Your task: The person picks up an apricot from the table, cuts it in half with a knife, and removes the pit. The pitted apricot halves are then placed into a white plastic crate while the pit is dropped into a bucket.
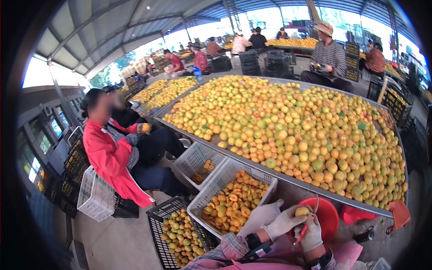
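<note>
My left hand (284, 223), in a pale work glove, is closed round a yellow apricot (302, 211), held up in its fingertips. Close beside it my right hand (312, 237), gloved too, grips a red-handled hand tool (300, 236); its working end is hidden by the fingers. Both hands are over my lap, in front of a red bucket (330, 215). Left of them stands a grey crate (271, 189) of halved, pitted apricots (235, 198). A black crate (155, 220) of whole, greenish-orange apricots (182, 236) is on the floor beside it.
A large metal-edged table (288, 174) heaped with apricots runs along in front of me. To the left, a person in a red jacket (105, 155) sits by another grey crate (198, 155) holding a few halves. Across the table sits a person in a hat (330, 58). An orange cloth (398, 213) hangs at the table corner.
</note>
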A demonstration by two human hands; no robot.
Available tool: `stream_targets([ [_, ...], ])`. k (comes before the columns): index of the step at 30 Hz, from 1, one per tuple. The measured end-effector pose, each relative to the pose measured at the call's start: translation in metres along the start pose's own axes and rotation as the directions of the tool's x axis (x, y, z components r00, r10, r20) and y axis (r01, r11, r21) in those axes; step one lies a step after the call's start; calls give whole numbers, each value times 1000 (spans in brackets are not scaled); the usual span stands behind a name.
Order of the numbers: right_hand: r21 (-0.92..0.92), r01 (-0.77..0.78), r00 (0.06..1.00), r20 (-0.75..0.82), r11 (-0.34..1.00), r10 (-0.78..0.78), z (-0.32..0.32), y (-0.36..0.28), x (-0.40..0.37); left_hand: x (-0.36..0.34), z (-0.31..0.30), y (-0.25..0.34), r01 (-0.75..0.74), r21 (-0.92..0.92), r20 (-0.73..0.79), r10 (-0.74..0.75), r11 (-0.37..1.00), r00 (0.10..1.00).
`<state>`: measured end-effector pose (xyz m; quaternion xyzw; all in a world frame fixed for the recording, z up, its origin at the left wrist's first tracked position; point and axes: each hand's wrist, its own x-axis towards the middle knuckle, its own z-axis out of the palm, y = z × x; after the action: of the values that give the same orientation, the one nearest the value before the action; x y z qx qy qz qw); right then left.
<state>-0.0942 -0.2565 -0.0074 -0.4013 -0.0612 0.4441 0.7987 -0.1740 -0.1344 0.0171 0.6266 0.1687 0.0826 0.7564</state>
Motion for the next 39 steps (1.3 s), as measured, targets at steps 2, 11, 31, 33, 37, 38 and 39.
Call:
stream_targets([
  [2, -77, -4, 1000, 26, 997, 6, 3, -7, -4, -12, 1, 43, -17, 495, -76, 62, 869, 995],
  [11, -14, -301, 954, -8, 953, 301, -39, -6, -32, -1, -26, 0, -144, 194, -144, 173, 970, 974],
  [31, -694, 413, 910, 321, 589, -261, -26, -19, -6, 21, -5, -11, 26, -205, 25, -21, 978, 999],
  [33, -692, 333, 942, 270, 640, -198, -25, -23, -8, 21, -7, -8, 14, -138, 26, -11, 990, 1000],
  [37, -828, 406, 909, 325, 387, -260, -31, -24, -4, 13, -5, 7, 95, -182, 53, -87, 979, 995],
  [38, -841, 405, 909, 327, 360, -259, -33, -23, -3, 13, -4, 10, 137, -261, 41, -131, 956, 991],
  [39, -841, 405, 909, 328, 359, -257, -33, -23, -3, 13, -4, 8, 136, -262, 39, -130, 955, 991],
])
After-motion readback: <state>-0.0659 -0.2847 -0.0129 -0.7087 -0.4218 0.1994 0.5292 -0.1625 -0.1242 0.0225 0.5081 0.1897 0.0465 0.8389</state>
